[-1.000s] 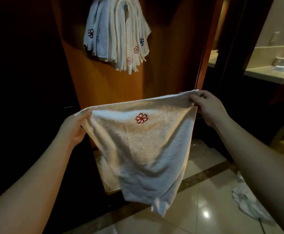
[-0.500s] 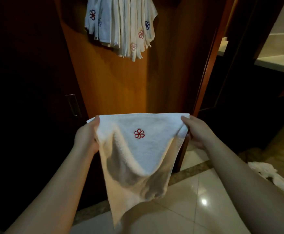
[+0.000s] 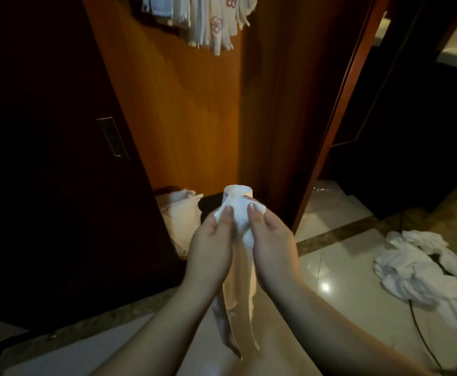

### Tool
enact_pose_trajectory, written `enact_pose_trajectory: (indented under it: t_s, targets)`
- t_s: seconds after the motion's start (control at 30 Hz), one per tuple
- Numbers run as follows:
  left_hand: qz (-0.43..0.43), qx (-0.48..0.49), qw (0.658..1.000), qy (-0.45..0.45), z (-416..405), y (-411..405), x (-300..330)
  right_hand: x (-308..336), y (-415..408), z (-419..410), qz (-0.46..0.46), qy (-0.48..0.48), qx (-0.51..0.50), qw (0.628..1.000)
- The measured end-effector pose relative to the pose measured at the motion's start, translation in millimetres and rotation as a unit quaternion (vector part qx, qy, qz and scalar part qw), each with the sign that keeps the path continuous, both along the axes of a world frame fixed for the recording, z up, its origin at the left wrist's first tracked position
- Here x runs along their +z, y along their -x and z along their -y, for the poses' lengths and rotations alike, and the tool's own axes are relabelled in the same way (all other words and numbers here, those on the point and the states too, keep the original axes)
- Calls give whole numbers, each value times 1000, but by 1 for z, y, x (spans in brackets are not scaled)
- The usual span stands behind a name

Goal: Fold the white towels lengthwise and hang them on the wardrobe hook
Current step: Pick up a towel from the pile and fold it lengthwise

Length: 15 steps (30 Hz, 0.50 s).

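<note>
Far left is a dark wardrobe door (image 3: 45, 158) w/ a recessed handle (image 3: 112, 138); just right of it, inside the wardrobe, a pale cloth or bag (image 3: 179, 215) slumps at the bottom, can't tell which. Up top, a bunch of folded towels (image 3: 211, 20) w/ red flower marks hangs against the orange wood panel (image 3: 183, 109); the hook itself is out of frame. Centre: left hand (image 3: 211, 246) and right hand (image 3: 272, 240) are pressed close together, both pinching the top of one white towel (image 3: 239, 213), thumbs on the near face, fingers behind. The top edges look brought together, so the towel is doubled into a narrow strip hanging straight down btwn the wrists; prob. the lengthwise fold is being made, w/ gravity keeping the layers lined up. It's low and well below the hung bunch, so it needs lifting up next. Right side: a heap of loose white towels (image 3: 422, 270) on the shiny tile floor (image 3: 338, 256), well apart from the hands, likely waiting their turn, w/ a thin dark cable (image 3: 422, 340) running under it.
</note>
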State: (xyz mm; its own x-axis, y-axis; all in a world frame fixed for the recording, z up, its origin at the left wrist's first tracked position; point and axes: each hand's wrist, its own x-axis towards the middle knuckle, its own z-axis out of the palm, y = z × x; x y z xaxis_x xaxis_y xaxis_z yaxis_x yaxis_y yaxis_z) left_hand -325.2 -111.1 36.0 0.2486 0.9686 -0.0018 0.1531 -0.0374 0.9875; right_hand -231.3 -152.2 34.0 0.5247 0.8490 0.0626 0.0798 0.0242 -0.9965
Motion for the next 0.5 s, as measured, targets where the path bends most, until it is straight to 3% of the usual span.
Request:
enact_pose_trajectory:
  t_s: [0.13, 0.37, 0.47, 0.5]
  targets:
    - [40, -102, 993, 45, 10, -1, 6, 6, 5, 6, 48, -2, 4, 999]
    - [3, -187, 979, 76, 6, 6, 15, -9, -3, 20, 126, -3, 42, 991]
    - [53, -202, 968, 140, -1, 1, 14, -16, -7, 26, 137, 17, 92, 986]
    - [33, -219, 966, 135, -2, 2, 16, -19, -6, 27, 151, 13, 102, 983]
